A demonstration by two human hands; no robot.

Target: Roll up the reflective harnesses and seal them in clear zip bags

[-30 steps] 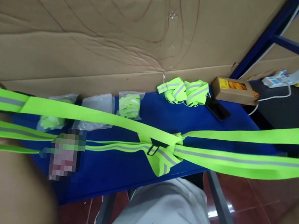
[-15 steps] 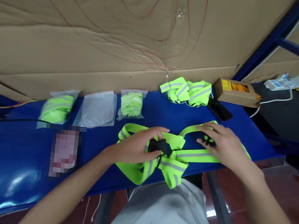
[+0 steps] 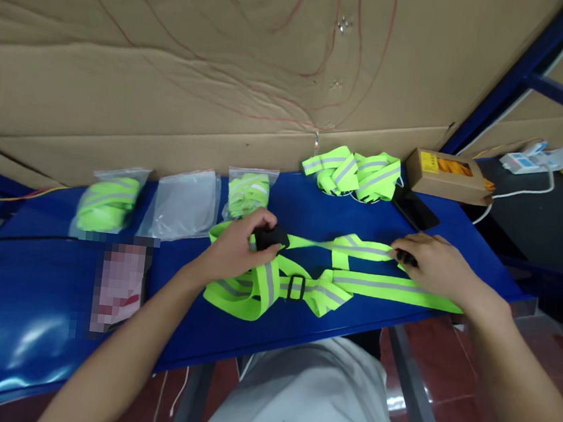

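A neon-yellow reflective strap (image 3: 384, 288) with a grey stripe lies in loops and straight runs along the table's front. My left hand (image 3: 238, 245) pinches a black buckle piece (image 3: 271, 237) between thumb and fingers. From that piece a stretch of strap runs right to my right hand (image 3: 437, 264). The right fingers are closed round a black buckle part (image 3: 406, 257), mostly covered by the hand. A black slider (image 3: 296, 287) sits on the strap between the hands, nearer the front edge.
Bagged straps (image 3: 107, 204) and clear plastic bags (image 3: 186, 205) lie at the back of the blue table (image 3: 31, 292). Two folded strap bundles (image 3: 353, 173), a black phone (image 3: 416, 209) and a cardboard box (image 3: 449, 176) stand back right. A blurred-out item (image 3: 120, 288) lies at left.
My left hand has moved left and up with its buckle piece. My right hand has shifted slightly right. The strap between them is now drawn straight, and the black slider shows.
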